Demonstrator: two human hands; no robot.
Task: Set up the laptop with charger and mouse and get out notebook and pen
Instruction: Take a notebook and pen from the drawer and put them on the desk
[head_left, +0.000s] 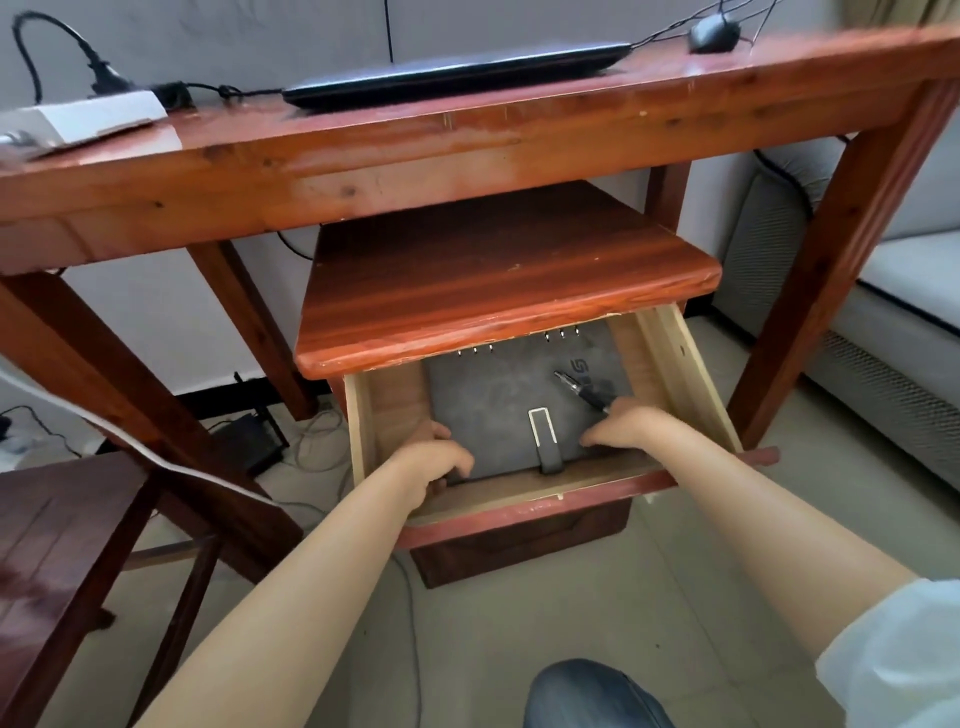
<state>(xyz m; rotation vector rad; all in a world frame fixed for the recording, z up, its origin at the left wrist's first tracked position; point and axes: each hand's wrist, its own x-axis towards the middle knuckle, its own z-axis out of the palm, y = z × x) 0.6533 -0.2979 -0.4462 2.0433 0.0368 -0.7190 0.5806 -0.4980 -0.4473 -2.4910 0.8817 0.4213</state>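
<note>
A grey ring-bound notebook (498, 400) lies flat in the open drawer (680, 358) of a small cabinet under the table. A dark pen (579, 389) rests on its right part. My left hand (434, 460) curls around the notebook's near left corner. My right hand (626, 423) is closed over the notebook's right side with the pen's rear end under its fingers. On the table (467, 156) the closed black laptop (457, 73) lies with a charger cable (228, 92) at its left and a black mouse (714, 32) at its right.
A white power strip (83, 122) with a black plug sits at the table's left end. A wooden chair (57, 525) stands at the left, a grey sofa (893, 291) at the right. A black router (249, 441) and cables lie on the floor. My knee (592, 696) shows below.
</note>
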